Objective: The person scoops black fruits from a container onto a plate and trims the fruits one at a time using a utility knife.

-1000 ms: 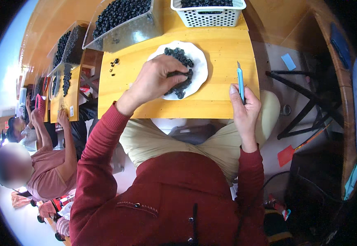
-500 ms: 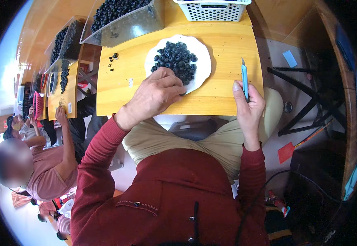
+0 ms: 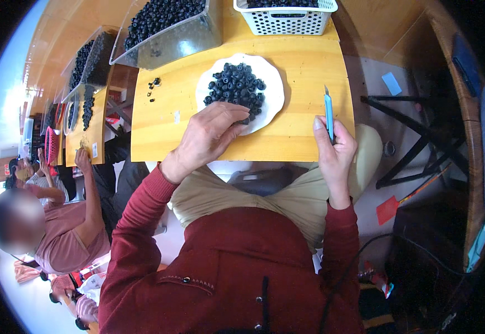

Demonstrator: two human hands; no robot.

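Note:
A white scalloped plate (image 3: 276, 92) near the middle of the table holds a heap of small black round pieces (image 3: 235, 82), some with a hollow centre. My left hand (image 3: 209, 133) is over the plate's near left edge, its fingers closed in a pinch. A dark round piece shows at those fingertips, partly hidden by them. To the right of the plate, my right hand (image 3: 336, 149) grips a light blue craft knife (image 3: 329, 114) upright, with its small pointed metal blade toward the far side. The blade touches nothing.
A clear plastic bin (image 3: 170, 42) full of black pieces stands at the far left of the wooden table (image 3: 303, 139). A white perforated basket (image 3: 287, 25) with more stands far right. Loose black bits (image 3: 152, 86) lie left. A co-worker (image 3: 70, 228) sits on my left.
The table and its things sit slightly lower in view. My left hand has turned slightly and its fingers lie flatter over the plate. My right hand still holds the knife.

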